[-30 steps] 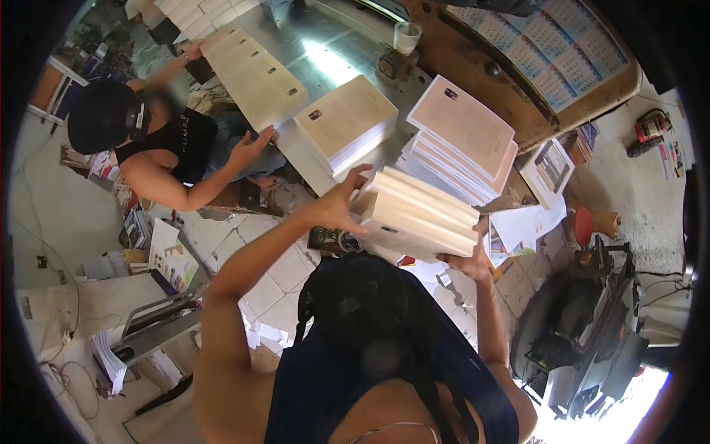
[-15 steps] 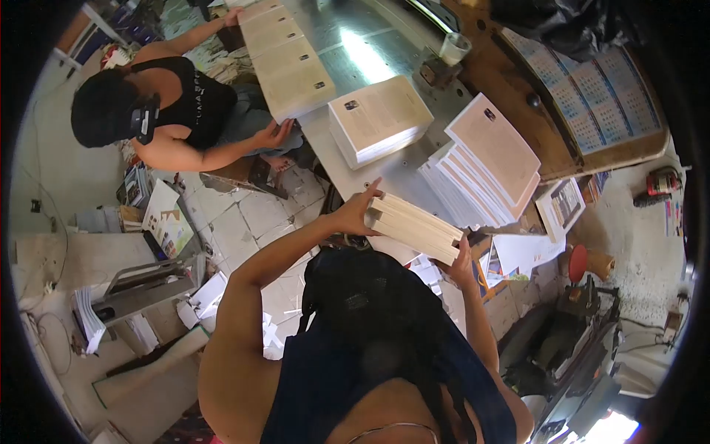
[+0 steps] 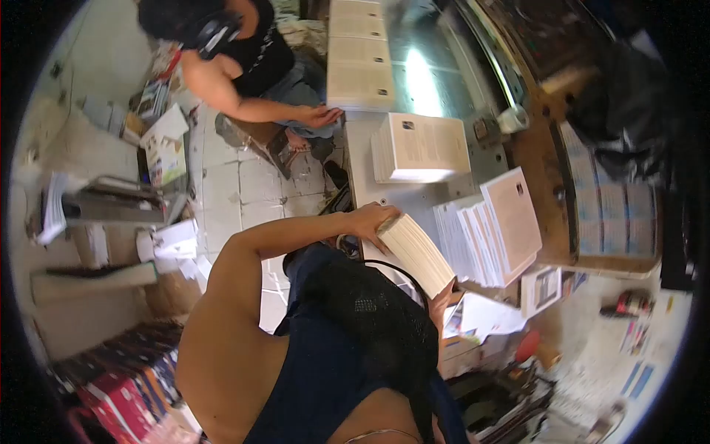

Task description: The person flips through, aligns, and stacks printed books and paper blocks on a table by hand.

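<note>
- Left hand, fingers spread wide, clasps the upper end of a thick cream paper block.
- Right hand, mostly hidden, supports its lower end.
- The block is near the metal table, beside leaning booklets.
- A co-worker's hand is at the end of a row of stacks.

Thick and cream-edged, the paper block sat aslant, left hand gripping one end, right hand at the other!
</note>
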Demonstrator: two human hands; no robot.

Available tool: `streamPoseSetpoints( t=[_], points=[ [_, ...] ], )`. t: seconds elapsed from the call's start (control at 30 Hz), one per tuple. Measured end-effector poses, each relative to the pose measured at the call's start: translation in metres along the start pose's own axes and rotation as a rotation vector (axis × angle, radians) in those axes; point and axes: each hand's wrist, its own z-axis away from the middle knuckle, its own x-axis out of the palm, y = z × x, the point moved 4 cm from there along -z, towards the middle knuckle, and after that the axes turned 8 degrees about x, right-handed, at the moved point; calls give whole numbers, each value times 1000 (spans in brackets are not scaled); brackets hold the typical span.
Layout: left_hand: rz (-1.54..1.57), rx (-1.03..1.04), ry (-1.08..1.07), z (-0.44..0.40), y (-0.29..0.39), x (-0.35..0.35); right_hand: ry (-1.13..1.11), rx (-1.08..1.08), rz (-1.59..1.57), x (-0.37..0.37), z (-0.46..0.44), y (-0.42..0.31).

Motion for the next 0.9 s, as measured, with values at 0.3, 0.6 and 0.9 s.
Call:
streamPoseSetpoints(
  t=[0.3,0.6,0.9],
  points=[
    [28,68,150,24,4,-11,-45,12,147,-5,-10,-20],
    [321,114,403,36,6,36,-105,-67,223,-1,9,9],
    [352,86,364,39,10,28,-123,-246,172,20,26,58]
  ],
)
